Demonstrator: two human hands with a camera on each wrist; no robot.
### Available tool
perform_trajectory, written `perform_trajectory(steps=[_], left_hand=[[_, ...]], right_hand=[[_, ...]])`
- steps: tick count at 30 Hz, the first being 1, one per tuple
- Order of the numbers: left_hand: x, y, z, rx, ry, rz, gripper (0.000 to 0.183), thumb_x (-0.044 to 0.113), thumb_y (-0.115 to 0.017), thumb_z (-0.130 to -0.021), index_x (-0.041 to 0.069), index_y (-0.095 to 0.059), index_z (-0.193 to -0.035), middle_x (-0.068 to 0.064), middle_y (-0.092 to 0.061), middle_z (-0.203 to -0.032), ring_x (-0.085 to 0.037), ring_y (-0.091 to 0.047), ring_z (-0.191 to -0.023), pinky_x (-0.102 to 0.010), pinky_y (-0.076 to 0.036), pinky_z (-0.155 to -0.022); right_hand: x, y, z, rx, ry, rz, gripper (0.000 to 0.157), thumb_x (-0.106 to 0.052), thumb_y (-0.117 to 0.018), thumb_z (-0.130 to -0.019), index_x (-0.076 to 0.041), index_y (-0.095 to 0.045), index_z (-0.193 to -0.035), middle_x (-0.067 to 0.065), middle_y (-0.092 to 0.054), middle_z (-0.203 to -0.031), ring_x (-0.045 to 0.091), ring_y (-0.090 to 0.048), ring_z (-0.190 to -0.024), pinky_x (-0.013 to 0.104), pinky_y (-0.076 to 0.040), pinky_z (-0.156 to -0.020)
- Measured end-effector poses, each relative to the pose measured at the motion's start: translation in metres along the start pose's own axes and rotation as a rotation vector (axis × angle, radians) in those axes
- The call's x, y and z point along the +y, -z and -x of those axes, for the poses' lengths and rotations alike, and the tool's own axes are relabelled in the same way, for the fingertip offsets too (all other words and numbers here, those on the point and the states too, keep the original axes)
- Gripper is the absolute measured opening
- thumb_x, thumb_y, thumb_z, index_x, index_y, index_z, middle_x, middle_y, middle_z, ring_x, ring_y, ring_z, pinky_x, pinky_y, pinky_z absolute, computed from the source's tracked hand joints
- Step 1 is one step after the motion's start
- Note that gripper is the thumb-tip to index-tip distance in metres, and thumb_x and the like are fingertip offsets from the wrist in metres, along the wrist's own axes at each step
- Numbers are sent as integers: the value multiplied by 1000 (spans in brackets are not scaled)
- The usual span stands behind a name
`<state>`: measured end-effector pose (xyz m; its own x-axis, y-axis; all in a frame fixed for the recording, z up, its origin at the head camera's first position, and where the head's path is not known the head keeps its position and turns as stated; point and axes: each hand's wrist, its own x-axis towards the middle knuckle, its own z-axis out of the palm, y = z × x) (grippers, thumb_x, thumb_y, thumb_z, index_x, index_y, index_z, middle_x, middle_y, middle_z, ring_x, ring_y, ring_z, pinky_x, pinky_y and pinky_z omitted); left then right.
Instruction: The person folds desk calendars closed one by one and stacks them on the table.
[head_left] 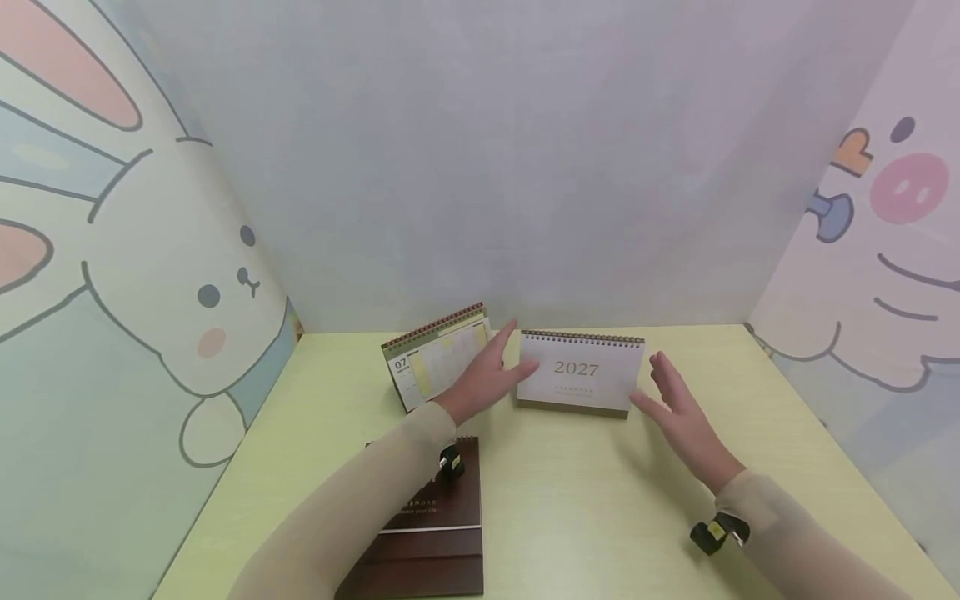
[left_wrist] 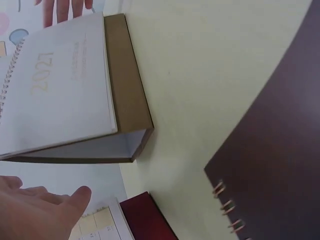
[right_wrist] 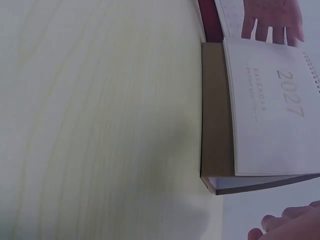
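Note:
A white desk calendar (head_left: 577, 375) with gold "2027" on its cover and a spiral along its top stands tented at the table's back. To its left is my left hand (head_left: 483, 383), fingers straight and thumb spread. A gap shows between that hand (left_wrist: 42, 212) and the calendar (left_wrist: 65, 85) in the left wrist view. My right hand (head_left: 693, 429) is held off the calendar's right side, fingers extended; the right wrist view shows it (right_wrist: 292, 225) apart from the calendar (right_wrist: 275, 110). Neither hand holds anything.
Behind my left hand, a second spiral calendar (head_left: 435, 362) stands angled, open at a "07" page. A dark brown calendar (head_left: 442, 562) lies nearer me, partly under my left forearm. The pale wooden table (head_left: 570, 508) meets a grey back wall (head_left: 510, 167) and cartoon-printed side walls.

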<state>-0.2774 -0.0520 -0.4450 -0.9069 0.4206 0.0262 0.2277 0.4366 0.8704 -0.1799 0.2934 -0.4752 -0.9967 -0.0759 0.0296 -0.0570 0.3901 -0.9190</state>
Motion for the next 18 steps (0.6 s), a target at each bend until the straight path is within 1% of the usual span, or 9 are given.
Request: perform_trajectory(steps=[2,5,8,10,13,15,18], left_hand=[[-1,1,-4,-1,6,-20,100,58,-72,-116,26,-16,-192,-3,-18,-201,-42,-29,-184,-70,-33,-146],[-2,1,-9,-14,14,-22,100,59,-72,-115,26,-17,-192,-3,-21,-201,-40,-26,-186,-70,-30,-148],[-2,0,-12,-33,17,-16,98,60,-72,-115,27,-20,-192,-4,-26,-200,-38,-25,-186,-70,-28,-149],[-2,-2,-13,-41,21,-17,95,59,-71,-116,24,-24,-191,-6,-32,-198,-38,-28,-185,-69,-28,-149],[-2,-6,-15,-45,17,-14,81,53,-69,-119,18,-37,-186,-9,-44,-192,-37,-34,-183,-66,-30,-149],[-3,-8,-17,-33,10,-21,70,48,-68,-121,16,-48,-179,-10,-53,-186,-37,-39,-181,-64,-33,-148],[-4,-9,-19,-12,-8,-31,52,41,-68,-122,16,-60,-167,-10,-66,-174,-36,-51,-174,-61,-42,-144]], right_hand=[[4,2,-3,-19,-27,32,107,-38,-66,-122,-20,15,-190,17,7,-201,56,-3,-186,86,-15,-143],[9,5,-8,-55,-68,70,112,-43,-69,-120,-21,15,-190,16,8,-201,57,-1,-185,90,-15,-141],[13,6,-12,-73,-89,98,116,-45,-72,-118,-18,14,-190,18,8,-201,59,1,-185,90,-14,-141],[14,8,-15,-75,-93,111,118,-45,-74,-117,-16,13,-190,21,8,-200,60,2,-184,90,-13,-141],[15,9,-18,-74,-99,120,119,-43,-76,-116,-14,12,-190,23,8,-200,62,3,-183,91,-10,-141],[15,9,-19,-75,-101,127,119,-44,-77,-115,-13,10,-190,23,7,-200,62,3,-183,91,-9,-141],[16,7,-22,-76,-97,142,119,-45,-78,-114,-15,8,-191,23,5,-200,62,4,-183,92,-9,-140]])
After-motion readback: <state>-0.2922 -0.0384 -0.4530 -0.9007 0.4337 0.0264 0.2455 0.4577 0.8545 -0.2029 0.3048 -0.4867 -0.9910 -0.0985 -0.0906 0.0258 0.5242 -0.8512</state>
